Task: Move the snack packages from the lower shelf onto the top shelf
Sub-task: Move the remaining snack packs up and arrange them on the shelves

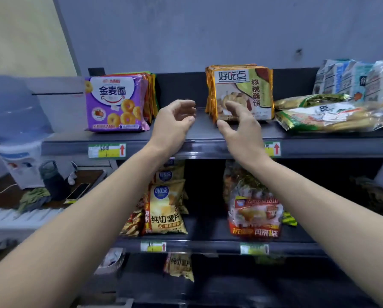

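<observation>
Both my hands reach over the front of the top shelf point(208, 150). My left hand point(175, 121) hovers open with curled fingers in the gap between two stacks and holds nothing. My right hand point(239, 125) is open, its fingers just in front of the upright stack of orange-edged walnut cookie packs point(250, 87); I cannot tell whether they touch. A stack of purple ring-biscuit packs point(112, 103) stands at the left. On the lower shelf point(208, 243) stand yellow chip bags point(164, 210) and a red-and-white snack bag point(255, 216).
Green-and-white bags point(332, 116) lie flat on the top shelf's right, with pale packs point(353, 78) upright behind them. A water dispenser point(17, 134) and a desk with a phone point(78, 191) stand to the left. Another chip bag point(179, 266) sits on the bottom shelf.
</observation>
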